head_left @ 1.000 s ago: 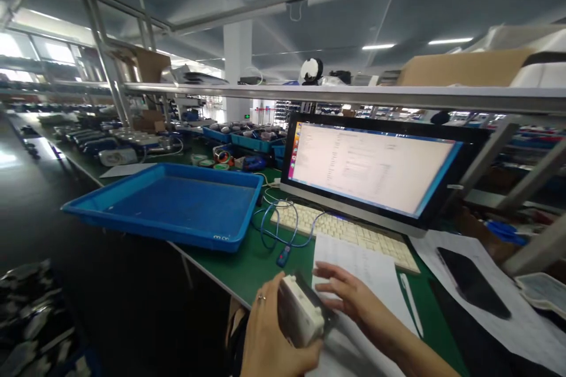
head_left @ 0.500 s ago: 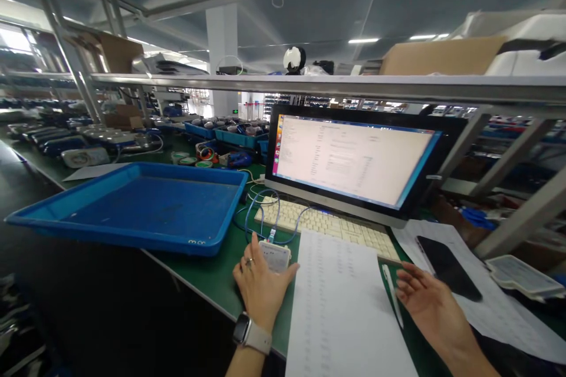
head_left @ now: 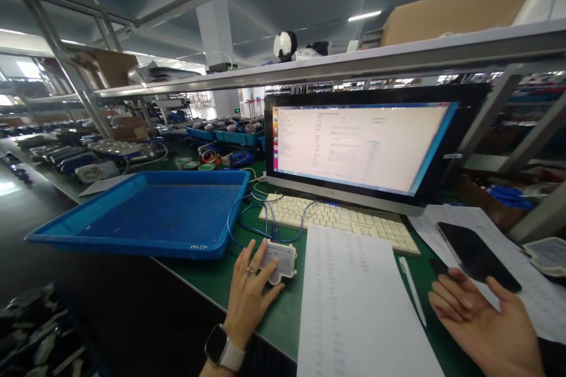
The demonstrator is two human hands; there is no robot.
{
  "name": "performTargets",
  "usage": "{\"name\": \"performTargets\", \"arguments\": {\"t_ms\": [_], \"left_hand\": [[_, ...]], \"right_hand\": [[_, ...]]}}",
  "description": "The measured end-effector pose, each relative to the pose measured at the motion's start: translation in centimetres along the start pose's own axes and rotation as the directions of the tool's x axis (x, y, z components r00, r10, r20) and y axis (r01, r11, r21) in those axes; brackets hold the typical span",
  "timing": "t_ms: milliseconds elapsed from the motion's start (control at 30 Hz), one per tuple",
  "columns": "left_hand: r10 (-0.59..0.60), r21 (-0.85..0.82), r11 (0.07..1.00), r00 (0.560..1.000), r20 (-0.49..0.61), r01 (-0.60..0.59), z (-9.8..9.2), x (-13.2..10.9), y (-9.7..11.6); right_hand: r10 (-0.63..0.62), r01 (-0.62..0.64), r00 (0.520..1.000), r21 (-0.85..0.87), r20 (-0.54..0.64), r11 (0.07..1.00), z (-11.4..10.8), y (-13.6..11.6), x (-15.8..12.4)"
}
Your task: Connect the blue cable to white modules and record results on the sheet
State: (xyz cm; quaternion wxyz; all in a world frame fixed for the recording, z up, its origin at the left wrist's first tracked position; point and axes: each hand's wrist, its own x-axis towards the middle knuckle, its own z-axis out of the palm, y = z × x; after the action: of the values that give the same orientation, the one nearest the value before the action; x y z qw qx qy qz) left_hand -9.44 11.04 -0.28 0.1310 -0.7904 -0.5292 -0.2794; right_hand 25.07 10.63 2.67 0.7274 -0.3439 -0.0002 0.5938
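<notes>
My left hand (head_left: pixel 250 294) rests on a small white box-shaped device (head_left: pixel 281 259) lying on the green bench, fingers spread over its near left side. A blue cable (head_left: pixel 247 215) runs into the device's far end. My right hand (head_left: pixel 481 321) hovers at the lower right, palm turned up and fingers loosely apart, holding nothing. It is just in front of a black phone (head_left: pixel 477 256) and next to a white pen (head_left: pixel 411 288). A printed sheet (head_left: pixel 354 300) lies between my hands.
A blue tray (head_left: pixel 145 215) sits at the left on the bench edge. A monitor (head_left: pixel 362 147) and a cream keyboard (head_left: pixel 340 221) stand behind the sheet. More papers (head_left: pixel 535 294) lie at the right. A metal shelf (head_left: pixel 354 65) runs overhead.
My left hand put the white device down on the bench and now rests on it with the blue cable attached. My right hand left it and moved right, near the phone.
</notes>
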Motion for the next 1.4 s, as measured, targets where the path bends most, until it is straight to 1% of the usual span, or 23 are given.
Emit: {"name": "performTargets", "arguments": {"t_ms": [100,200,267,333,400,567,700,833,1000,1100,1233,1333,1400], "left_hand": [[0.04,-0.107,0.994,0.998,0.038,-0.036,0.2,0.6,-0.6],[0.043,-0.216,0.976,0.996,0.076,-0.026,0.3,1.0,-1.3],[0.048,-0.247,0.969,0.996,0.079,-0.027,0.2,1.3,-1.6],[0.06,-0.242,0.969,0.996,0.06,-0.044,0.2,1.5,-1.6],[0.052,-0.222,0.974,0.998,0.031,-0.044,0.2,1.6,-1.1],[-0.062,-0.129,0.99,0.996,-0.057,0.054,1.0,0.9,1.3],[-0.069,-0.127,0.99,0.99,-0.122,0.053,1.4,0.4,2.4],[-0.053,-0.163,0.986,0.985,-0.164,0.026,1.4,0.4,2.3],[-0.064,-0.159,0.986,0.988,-0.141,0.042,1.3,0.4,2.2],[-0.062,-0.18,0.983,0.987,-0.151,0.034,1.4,0.2,2.1],[-0.062,-0.227,0.974,0.981,-0.183,0.019,1.3,0.0,1.9],[-0.03,-0.221,0.975,0.979,-0.203,-0.016,1.2,-0.2,2.0],[-0.021,-0.221,0.975,0.977,-0.212,-0.026,1.2,-0.2,2.2]], "right_hand": [[-0.007,0.007,1.0,0.023,-0.008,1.0,-0.2,-0.1,0.1],[-0.013,0.013,1.0,0.016,-0.014,1.0,-0.4,-0.2,0.1],[-0.019,0.019,1.0,0.012,-0.005,1.0,-0.5,-0.1,0.1],[-0.019,0.019,1.0,0.016,0.004,1.0,-0.6,-0.1,0.2],[-0.018,0.018,1.0,0.015,0.009,1.0,-0.7,0.0,0.2],[-0.029,0.029,1.0,-0.008,0.002,1.0,-1.0,-0.2,0.3],[-0.019,0.019,0.999,0.008,-0.032,1.0,-1.1,-0.3,0.3],[-0.02,0.02,0.999,-0.014,-0.025,1.0,-1.2,-0.3,0.4],[-0.032,0.033,0.999,-0.064,0.029,0.997,-1.7,-0.2,0.7],[-0.038,0.042,0.998,-0.089,0.045,0.995,-1.8,-0.3,0.7],[-0.02,0.021,1.0,-0.045,0.02,0.999,-1.8,-0.3,0.7],[-0.012,0.012,1.0,-0.027,0.026,1.0,-1.8,-0.3,0.7],[0.0,0.0,1.0,0.001,0.01,1.0,-1.7,-0.3,0.7]]}}
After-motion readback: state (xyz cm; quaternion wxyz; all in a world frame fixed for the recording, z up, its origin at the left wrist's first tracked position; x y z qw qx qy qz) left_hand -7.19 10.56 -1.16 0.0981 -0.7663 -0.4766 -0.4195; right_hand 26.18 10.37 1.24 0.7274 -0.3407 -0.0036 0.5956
